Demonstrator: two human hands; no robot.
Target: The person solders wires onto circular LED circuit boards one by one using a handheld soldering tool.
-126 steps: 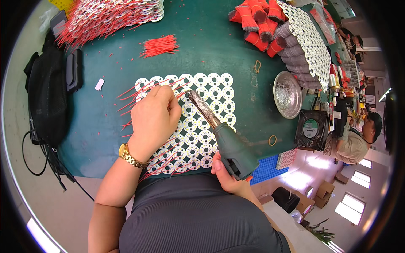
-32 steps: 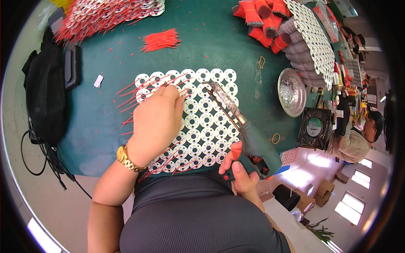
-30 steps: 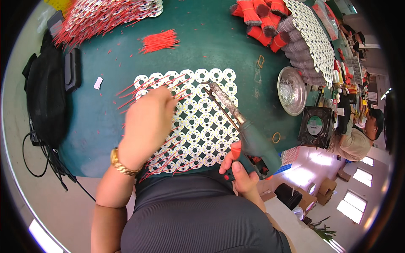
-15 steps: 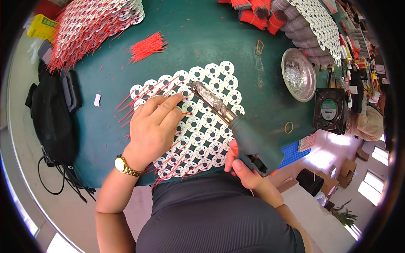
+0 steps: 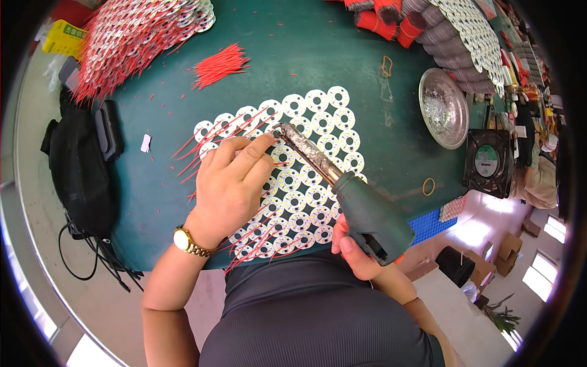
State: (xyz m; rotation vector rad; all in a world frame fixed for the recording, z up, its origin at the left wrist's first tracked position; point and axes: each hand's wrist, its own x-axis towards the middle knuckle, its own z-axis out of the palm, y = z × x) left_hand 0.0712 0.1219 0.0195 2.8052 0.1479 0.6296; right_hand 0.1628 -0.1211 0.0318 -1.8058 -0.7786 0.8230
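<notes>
Iron (image 5: pixel 374 215) gripped in the right hand (image 5: pixel 358 257), tip right by the left hand (image 5: pixel 229 183) (pressing or pinching, can't tell), so one slip could scorch it or shift wires (image 5: pixel 194 143).

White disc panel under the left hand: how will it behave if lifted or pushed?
Probably light and fairly stiff: the panel looks thin and lies flat. It might flex or crack, being full of holes and gaps. Pushed, its red wires could snag: loose ends overhang its left edge.
</notes>
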